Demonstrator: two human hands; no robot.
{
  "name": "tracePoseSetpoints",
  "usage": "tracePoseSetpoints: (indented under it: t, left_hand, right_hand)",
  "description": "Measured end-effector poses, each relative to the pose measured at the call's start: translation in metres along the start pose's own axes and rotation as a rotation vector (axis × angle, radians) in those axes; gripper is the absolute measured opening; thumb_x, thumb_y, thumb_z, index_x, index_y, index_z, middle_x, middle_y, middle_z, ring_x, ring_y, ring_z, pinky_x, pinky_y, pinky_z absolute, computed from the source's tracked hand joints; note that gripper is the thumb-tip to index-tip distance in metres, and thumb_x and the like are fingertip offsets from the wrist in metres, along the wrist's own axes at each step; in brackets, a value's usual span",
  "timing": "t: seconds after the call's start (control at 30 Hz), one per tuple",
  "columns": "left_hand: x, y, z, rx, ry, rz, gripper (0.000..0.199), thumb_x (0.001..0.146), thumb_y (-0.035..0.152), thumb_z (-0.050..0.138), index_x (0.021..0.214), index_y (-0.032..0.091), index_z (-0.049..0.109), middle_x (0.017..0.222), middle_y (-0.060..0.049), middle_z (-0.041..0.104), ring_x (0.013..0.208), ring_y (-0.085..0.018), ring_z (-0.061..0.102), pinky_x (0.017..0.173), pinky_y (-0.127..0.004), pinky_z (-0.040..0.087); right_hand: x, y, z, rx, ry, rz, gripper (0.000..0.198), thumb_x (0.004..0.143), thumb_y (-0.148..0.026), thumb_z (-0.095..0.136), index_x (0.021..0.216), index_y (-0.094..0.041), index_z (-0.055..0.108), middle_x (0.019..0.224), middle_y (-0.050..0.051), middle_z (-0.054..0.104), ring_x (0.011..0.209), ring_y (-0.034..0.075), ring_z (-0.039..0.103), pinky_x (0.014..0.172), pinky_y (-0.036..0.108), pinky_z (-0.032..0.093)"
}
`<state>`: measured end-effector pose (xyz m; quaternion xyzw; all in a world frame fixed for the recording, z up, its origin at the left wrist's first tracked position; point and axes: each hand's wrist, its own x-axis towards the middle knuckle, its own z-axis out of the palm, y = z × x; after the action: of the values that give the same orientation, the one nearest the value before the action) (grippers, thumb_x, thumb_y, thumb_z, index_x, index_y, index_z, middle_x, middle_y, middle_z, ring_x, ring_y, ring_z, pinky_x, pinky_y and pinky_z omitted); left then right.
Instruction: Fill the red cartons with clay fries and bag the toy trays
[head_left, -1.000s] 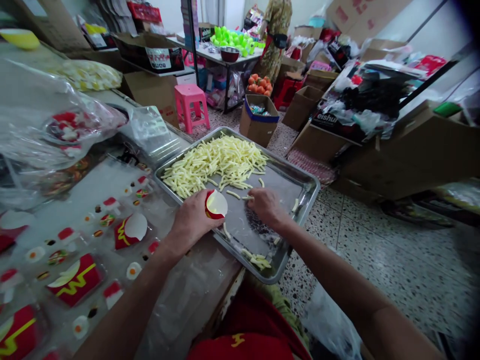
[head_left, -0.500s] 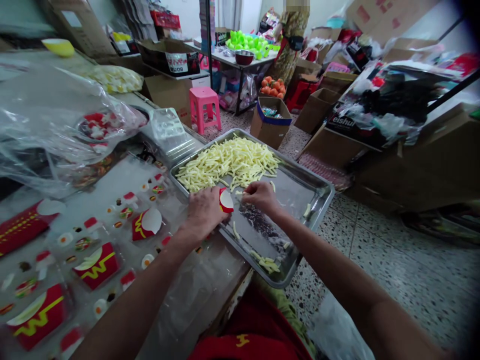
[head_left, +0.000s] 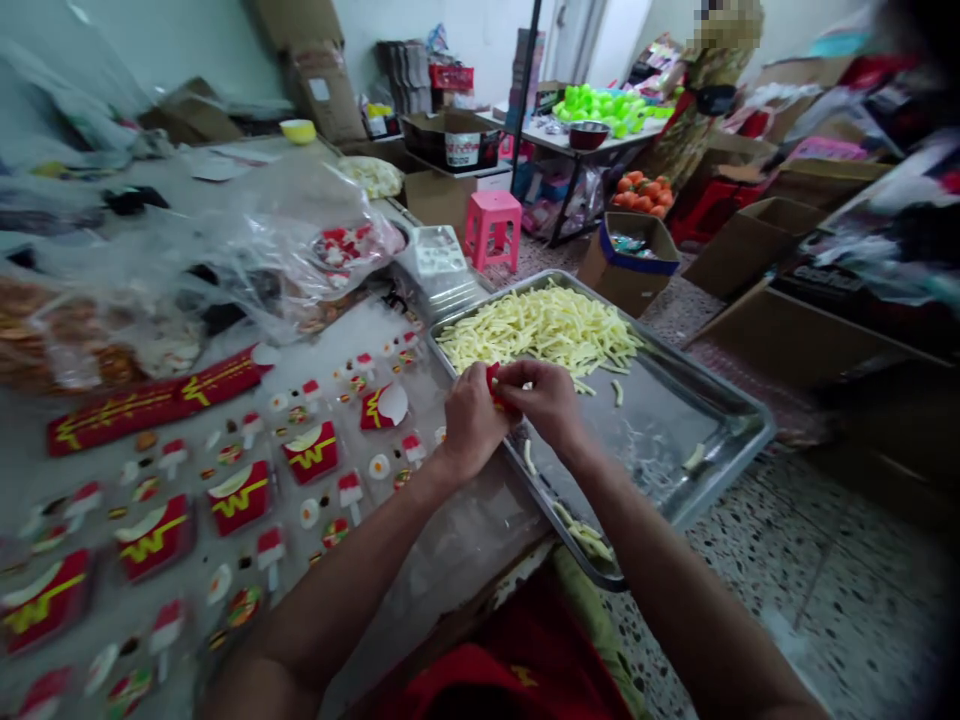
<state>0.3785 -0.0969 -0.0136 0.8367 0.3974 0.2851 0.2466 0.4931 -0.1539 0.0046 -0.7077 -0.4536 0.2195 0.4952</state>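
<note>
My left hand (head_left: 474, 420) is closed around a small red french-fry carton (head_left: 495, 385), mostly hidden by fingers. Against the carton's mouth, my right hand (head_left: 547, 400) pinches pale fry pieces; only a bit shows between the fingers. Both hands meet over the near left rim of a metal tray (head_left: 720, 400). A heap of pale yellow fry pieces (head_left: 540, 325) fills its far side, and a few stray pieces (head_left: 585, 530) lie in the near corner. Left of my hands, rows of clear packs hold flat red cartons (head_left: 240, 497) with a yellow zigzag, beside miniature eggs and popsicles.
A stack of red cartons (head_left: 161, 400) lies on the table behind the packs. Beyond are clear plastic bags (head_left: 277, 230) and a clear molded tray (head_left: 439, 250). A pink stool (head_left: 493, 225), an open cardboard box (head_left: 630, 275) and a standing person (head_left: 697, 100) are farther back.
My right hand has moved from the tray's middle to the carton in my left hand, bringing fry pieces. The view has turned left, showing more of the table.
</note>
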Motion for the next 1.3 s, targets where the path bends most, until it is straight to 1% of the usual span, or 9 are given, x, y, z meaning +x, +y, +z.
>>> tracePoseSetpoints:
  t: [0.13,0.23,0.3,0.37,0.47,0.63,0.77,1.07,1.3]
  left_hand:
    - [-0.006,-0.02,-0.029,-0.067,0.055,-0.035,0.04,0.07,0.027,0.076,0.103,0.022,0.052,0.104,-0.005,0.068,0.099,-0.026,0.065,0.087,-0.037,0.051]
    - [-0.007,-0.037,-0.044,-0.155,0.12,-0.175,0.056,0.065,0.028,0.081,0.112,0.023,0.051,0.106,-0.004,0.069,0.095,-0.025,0.066,0.082,-0.035,0.052]
    - [-0.005,-0.046,-0.05,-0.216,0.138,-0.26,0.062,0.064,0.027,0.082,0.118,0.022,0.05,0.107,-0.005,0.069,0.094,-0.024,0.067,0.081,-0.035,0.053]
    - [0.002,-0.054,-0.056,-0.241,0.107,-0.29,0.069,0.063,0.025,0.083,0.123,0.021,0.05,0.111,-0.007,0.069,0.098,-0.025,0.068,0.084,-0.037,0.054]
    - [0.018,-0.072,-0.074,-0.159,-0.027,-0.21,0.087,0.056,0.026,0.088,0.134,0.016,0.049,0.125,-0.014,0.065,0.114,-0.03,0.063,0.097,-0.04,0.052]
    - [0.037,-0.126,-0.119,0.198,-0.136,-0.113,0.079,0.058,0.033,0.09,0.13,0.019,0.061,0.136,-0.015,0.06,0.126,-0.034,0.057,0.111,-0.046,0.043]
    - [0.025,-0.162,-0.134,0.212,-0.326,-0.057,0.087,0.056,0.036,0.092,0.136,0.023,0.058,0.142,-0.012,0.059,0.132,-0.034,0.055,0.112,-0.045,0.042]
    - [0.004,-0.173,-0.125,0.189,-0.405,0.117,0.064,0.077,0.046,0.074,0.134,0.021,0.057,0.132,-0.011,0.063,0.122,-0.031,0.057,0.11,-0.045,0.042]
    - [0.014,-0.176,-0.105,0.354,-0.391,0.122,0.066,0.078,0.048,0.071,0.135,0.017,0.056,0.134,-0.016,0.056,0.13,-0.034,0.049,0.113,-0.046,0.038]
  right_hand:
    - [0.004,-0.023,0.018,0.038,-0.188,-0.189,0.013,0.077,-0.022,0.066,0.089,-0.02,0.064,0.081,0.0,0.071,0.075,0.016,0.064,0.072,0.029,0.049]
    - [0.0,-0.03,0.03,-0.033,-0.08,-0.265,0.021,0.078,-0.034,0.073,0.094,-0.021,0.069,0.097,0.006,0.07,0.086,0.019,0.063,0.077,0.032,0.05]
    - [-0.002,-0.026,0.042,-0.01,-0.061,-0.233,0.029,0.077,-0.043,0.076,0.098,-0.022,0.073,0.102,0.007,0.068,0.086,0.02,0.062,0.074,0.032,0.05]
    - [0.003,-0.019,0.055,0.125,-0.17,-0.135,0.034,0.08,-0.05,0.073,0.1,-0.022,0.073,0.095,0.007,0.07,0.078,0.018,0.062,0.067,0.03,0.049]
    - [0.032,-0.007,0.067,0.25,-0.32,-0.056,0.034,0.08,-0.048,0.07,0.097,-0.018,0.072,0.084,0.004,0.072,0.072,0.016,0.062,0.067,0.029,0.048]
    - [0.107,-0.003,0.066,-0.172,-0.548,-0.188,0.02,0.077,-0.034,0.068,0.084,-0.016,0.075,0.066,-0.002,0.063,0.062,0.013,0.054,0.06,0.025,0.039]
    - [0.142,-0.009,0.082,-0.556,-0.798,-0.282,0.015,0.08,-0.026,0.067,0.086,-0.018,0.078,0.07,-0.001,0.067,0.064,0.013,0.055,0.06,0.024,0.038]
    - [0.14,-0.002,0.112,-0.848,-0.766,-0.511,0.02,0.087,-0.033,0.068,0.103,-0.027,0.079,0.096,0.003,0.075,0.091,0.02,0.063,0.078,0.028,0.036]
    - [0.113,0.006,0.11,-0.915,-0.527,-0.615,0.019,0.089,-0.024,0.063,0.104,-0.021,0.072,0.105,0.008,0.073,0.104,0.025,0.061,0.086,0.036,0.032]
